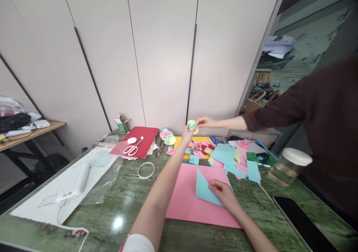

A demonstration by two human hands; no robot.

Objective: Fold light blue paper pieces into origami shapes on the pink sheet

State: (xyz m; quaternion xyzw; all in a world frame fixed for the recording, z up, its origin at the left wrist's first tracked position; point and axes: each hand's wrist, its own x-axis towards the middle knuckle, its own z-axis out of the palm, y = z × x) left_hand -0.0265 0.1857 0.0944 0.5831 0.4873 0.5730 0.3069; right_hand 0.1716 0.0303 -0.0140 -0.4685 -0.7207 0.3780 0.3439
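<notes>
My left hand [188, 134] reaches far forward, its fingers closed on a small round paper cutout [191, 125] patterned in yellow, green and blue. Another person's hand [206, 122] comes in from the right and meets the cutout's other side; whether it grips the cutout is hard to tell. Nearer to me, my right hand [223, 193] pinches the right edge of a light blue paper [205, 189], which looks folded to a point at the top. That paper rests on a large pink sheet [186, 203].
Several round cutouts [169, 138] lie behind. White scissors [132, 147] rest on a red folder [148, 140]. A tape roll [146, 170] is left of the pink sheet. Blue paper pieces [223, 153], a lidded cup [289, 166] and a phone [304, 222] are on the right.
</notes>
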